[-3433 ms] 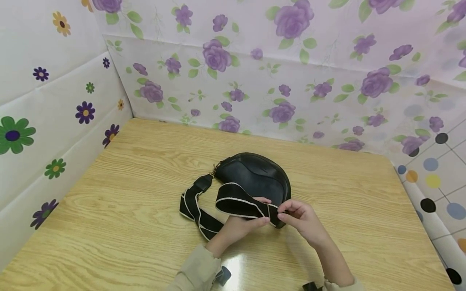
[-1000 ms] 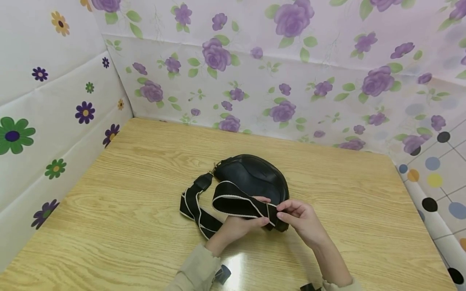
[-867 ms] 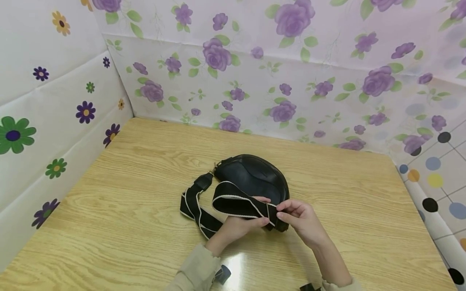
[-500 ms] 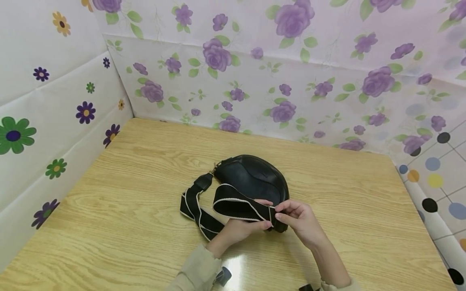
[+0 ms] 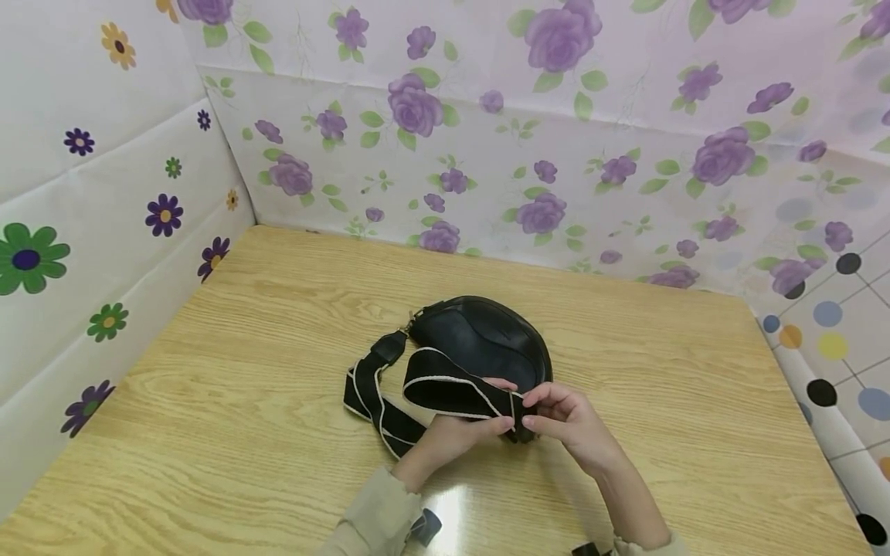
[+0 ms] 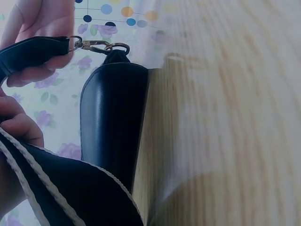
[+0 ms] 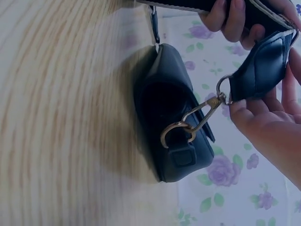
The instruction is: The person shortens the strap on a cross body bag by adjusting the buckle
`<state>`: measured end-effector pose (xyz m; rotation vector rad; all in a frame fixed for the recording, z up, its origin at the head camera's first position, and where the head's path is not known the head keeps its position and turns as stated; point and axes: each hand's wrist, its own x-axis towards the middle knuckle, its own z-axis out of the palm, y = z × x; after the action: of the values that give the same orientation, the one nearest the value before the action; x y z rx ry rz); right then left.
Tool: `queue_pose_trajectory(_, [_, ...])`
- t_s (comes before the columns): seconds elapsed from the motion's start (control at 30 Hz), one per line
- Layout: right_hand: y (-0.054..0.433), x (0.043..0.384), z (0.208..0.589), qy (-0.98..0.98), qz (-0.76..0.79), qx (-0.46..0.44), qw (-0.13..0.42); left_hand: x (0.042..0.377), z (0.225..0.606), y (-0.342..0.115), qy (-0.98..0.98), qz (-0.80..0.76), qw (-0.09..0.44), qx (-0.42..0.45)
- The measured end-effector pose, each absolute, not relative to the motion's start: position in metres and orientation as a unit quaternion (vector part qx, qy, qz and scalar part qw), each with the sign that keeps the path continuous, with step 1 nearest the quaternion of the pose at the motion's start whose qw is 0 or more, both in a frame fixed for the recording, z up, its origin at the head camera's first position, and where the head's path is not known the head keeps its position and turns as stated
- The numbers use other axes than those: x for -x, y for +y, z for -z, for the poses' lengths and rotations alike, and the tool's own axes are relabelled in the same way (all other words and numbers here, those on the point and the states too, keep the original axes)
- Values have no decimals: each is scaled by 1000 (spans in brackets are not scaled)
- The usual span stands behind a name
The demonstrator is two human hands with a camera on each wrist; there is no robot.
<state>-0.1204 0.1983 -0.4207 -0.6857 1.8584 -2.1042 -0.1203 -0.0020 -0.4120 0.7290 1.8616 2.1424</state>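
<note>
A black half-moon shoulder bag (image 5: 480,340) rests on the table, its wide black strap (image 5: 445,386) edged in white. My left hand (image 5: 455,440) grips the strap near a thin metal slider, thumb in front and fingers behind; a loop of strap stands out to the left. My right hand (image 5: 573,425) pinches the strap end just right of the slider. In the right wrist view, that end is a leather tab (image 7: 263,66) lying against the right fingers. A gold snap hook (image 7: 202,110) joins the tab to the bag's ring. The strap partly hides the bag's front.
The wooden table (image 5: 243,371) stretches around the bag. Behind it stands a purple-flowered cloth wall (image 5: 487,154), with another flowered wall (image 5: 83,208) on the left. The strap's other part (image 5: 378,401) lies slack on the table left of the bag.
The strap loop and the bag's right end have shifted slightly left since the earliest frame. The right hand has edged left, its thumb now lower on the tab. Both hands keep hold of the strap.
</note>
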Motion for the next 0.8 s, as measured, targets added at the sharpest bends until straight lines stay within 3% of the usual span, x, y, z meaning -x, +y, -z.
queue_pose_trajectory(0.53, [198, 120, 425, 629, 730, 234, 128, 121, 413, -4, 634, -729, 93, -243])
queue_pose_trajectory(0.8, [194, 120, 424, 635, 732, 218, 119, 131, 436, -3, 629, -732, 92, -245])
